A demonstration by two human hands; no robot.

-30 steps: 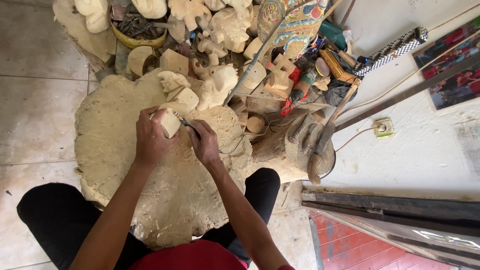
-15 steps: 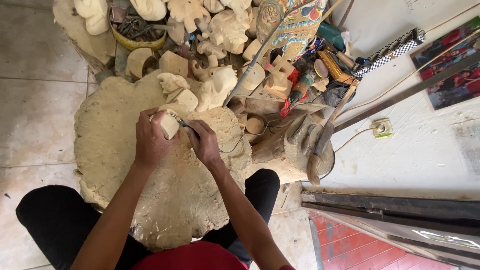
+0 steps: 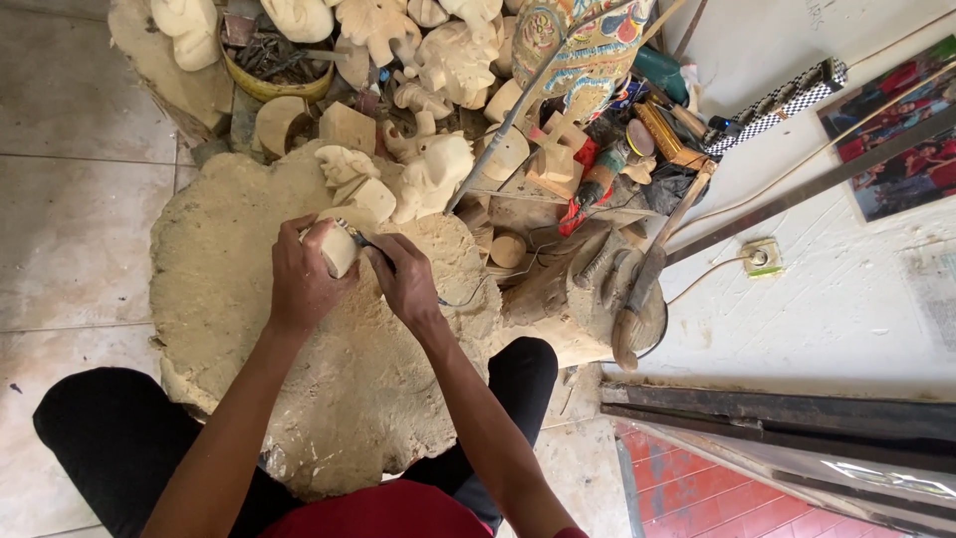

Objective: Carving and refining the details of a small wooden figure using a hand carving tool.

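My left hand (image 3: 299, 284) grips a small pale wooden block (image 3: 337, 249) held just above a big, rough wooden slab (image 3: 329, 399) that lies across my lap. My right hand (image 3: 406, 281) holds a thin metal carving tool (image 3: 360, 239) whose tip meets the block's right side. Pale unfinished wood carvings (image 3: 428, 174) stand on the slab just beyond my hands.
Beyond the slab is a crowded pile of carved figures, a yellow bowl of tools (image 3: 274, 65), a painted figure (image 3: 573, 45) and a red-handled tool (image 3: 578, 204). A wooden mallet (image 3: 637, 299) rests on a stump to the right. White wall with a socket (image 3: 759, 257) lies right.
Both hands keep their hold on the block and the tool, with only slight shifts. The view has drifted slightly.
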